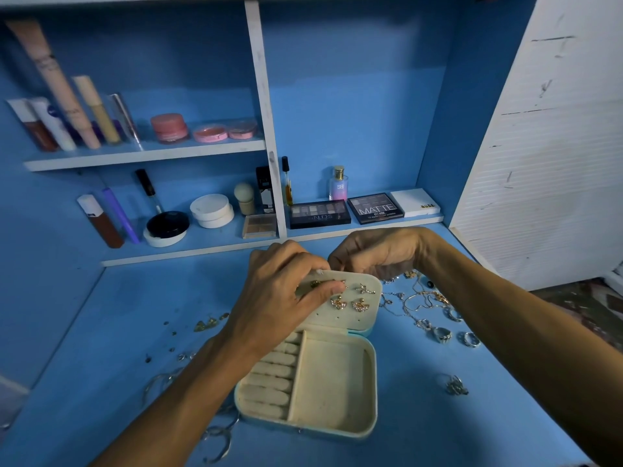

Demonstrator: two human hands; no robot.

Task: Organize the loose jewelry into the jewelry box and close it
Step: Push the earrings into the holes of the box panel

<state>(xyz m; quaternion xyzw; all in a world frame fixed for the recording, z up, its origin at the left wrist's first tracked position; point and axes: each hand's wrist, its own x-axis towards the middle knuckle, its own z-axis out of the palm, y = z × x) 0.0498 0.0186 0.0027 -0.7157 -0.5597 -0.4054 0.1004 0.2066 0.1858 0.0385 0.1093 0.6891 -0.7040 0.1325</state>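
Left grip (286, 291) pinches a half-hidden earring (316, 284).

hands: two, left (279, 291) and right (377, 254)
jewelry box (333, 382): one, open
earrings (338, 303) on the lid (337, 320): at least four; two fan-shaped, one silver, one dark-stoned at the left fingers
rings (441, 334) on the desk (101, 332), right of the box: at least three
chains (418, 301): tangled, number unclear
eyeshadow palettes (319, 214) on the lower shelf (364, 230): three, side by side
pink round pots (168, 128) on the upper shelf (145, 158): three
perfume bottle (338, 183): one
dropper bottle (287, 183): one
white round jar (211, 210): one
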